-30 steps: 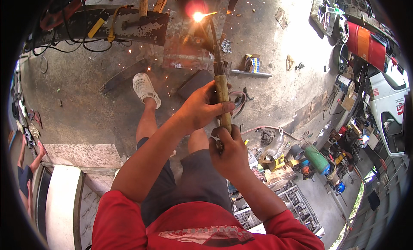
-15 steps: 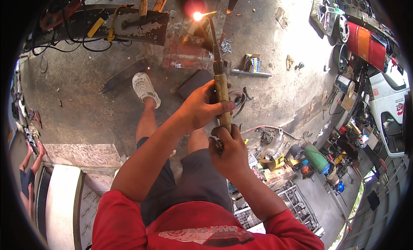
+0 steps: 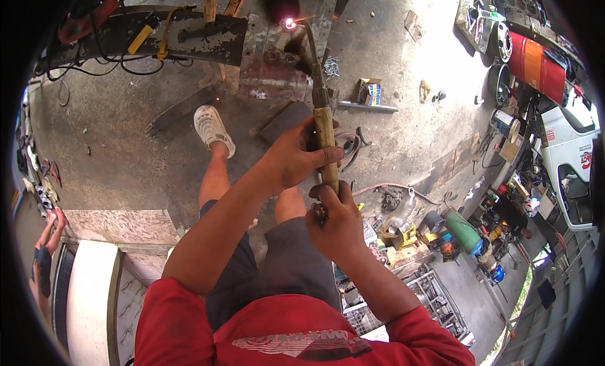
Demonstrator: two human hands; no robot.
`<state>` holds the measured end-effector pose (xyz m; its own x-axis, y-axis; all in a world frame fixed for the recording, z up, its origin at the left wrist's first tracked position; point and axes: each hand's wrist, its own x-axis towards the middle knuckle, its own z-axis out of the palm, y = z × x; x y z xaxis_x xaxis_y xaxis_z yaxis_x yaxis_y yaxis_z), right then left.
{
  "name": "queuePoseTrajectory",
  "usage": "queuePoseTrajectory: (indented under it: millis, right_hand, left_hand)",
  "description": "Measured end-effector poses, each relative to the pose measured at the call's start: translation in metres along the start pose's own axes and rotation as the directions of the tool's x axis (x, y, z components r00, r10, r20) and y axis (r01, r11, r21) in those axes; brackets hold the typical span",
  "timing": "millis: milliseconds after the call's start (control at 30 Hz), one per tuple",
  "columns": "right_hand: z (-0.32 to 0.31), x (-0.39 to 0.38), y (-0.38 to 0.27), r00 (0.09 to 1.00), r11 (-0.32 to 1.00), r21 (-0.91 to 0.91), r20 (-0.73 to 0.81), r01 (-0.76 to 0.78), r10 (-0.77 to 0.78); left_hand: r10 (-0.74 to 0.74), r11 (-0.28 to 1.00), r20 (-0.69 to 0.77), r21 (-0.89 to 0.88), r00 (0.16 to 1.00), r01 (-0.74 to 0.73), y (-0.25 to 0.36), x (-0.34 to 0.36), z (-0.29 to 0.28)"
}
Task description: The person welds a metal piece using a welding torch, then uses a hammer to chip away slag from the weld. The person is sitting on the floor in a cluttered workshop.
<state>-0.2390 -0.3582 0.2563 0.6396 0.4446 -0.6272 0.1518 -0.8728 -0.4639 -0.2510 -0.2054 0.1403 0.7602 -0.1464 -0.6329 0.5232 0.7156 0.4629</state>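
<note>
Both my hands grip a gas torch (image 3: 324, 127) with a tan handle and a bent metal neck. Around the upper handle, my left hand (image 3: 296, 156) has its thumb laid across the front. My right hand (image 3: 337, 218) is closed lower down, at the handle's base near the valve. The neck's tip points at a worn metal plate (image 3: 258, 38), where a small spot (image 3: 290, 23) glows bright pink-white. Dark scorch marks lie around that spot, and two round holes or nuts show below it.
A dark steel beam (image 3: 214, 44) with cables joins the plate on the left. Bolts (image 3: 331, 67), a small box (image 3: 370, 92) and a metal bar (image 3: 372, 107) lie on the right. Hoses (image 3: 384, 187) run toward a green cylinder (image 3: 463, 233). Another person's legs (image 3: 47, 240) show far left.
The glow at the torch tip has shrunk and dimmed, and fewer sparks show near my shoe. My hands and the torch are nearly still. The person at far left has shifted slightly.
</note>
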Motion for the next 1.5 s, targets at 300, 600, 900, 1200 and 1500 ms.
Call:
queuePoseTrajectory:
  millis: [300, 600, 900, 1200, 1500]
  right_hand:
    - [0.0003, -0.0003, 0.0042, 0.999, 1.000, -0.031, 0.040, 0.001, 0.000]
    - [0.0018, -0.0008, 0.0016, 1.000, 1.000, -0.027, -0.010, -0.001, 0.000]
    - [-0.0002, -0.0007, 0.0005, 1.000, 0.999, -0.032, 0.006, -0.015, 0.015]
    - [-0.0043, 0.0000, -0.0035, 0.999, 0.999, -0.024, 0.024, -0.021, 0.022]
    - [-0.0001, -0.0037, 0.0006, 1.000, 0.999, -0.045, -0.003, -0.006, 0.006]
  left_hand:
    - [0.003, 0.999, -0.004, 0.040, 1.000, -0.003, 0.0019, -0.0012, 0.0006]
    - [0.041, 0.999, 0.048, -0.010, 0.998, -0.040, -0.0023, 0.0019, -0.0009]
    - [0.017, 1.000, 0.018, 0.025, 1.000, -0.018, 0.0035, -0.0012, 0.0007]
    - [0.011, 1.000, 0.010, 0.021, 1.000, -0.011, 0.0008, 0.0009, -0.0005]
    - [0.010, 1.000, 0.006, 0.014, 1.000, -0.010, -0.0029, -0.0026, 0.0007]
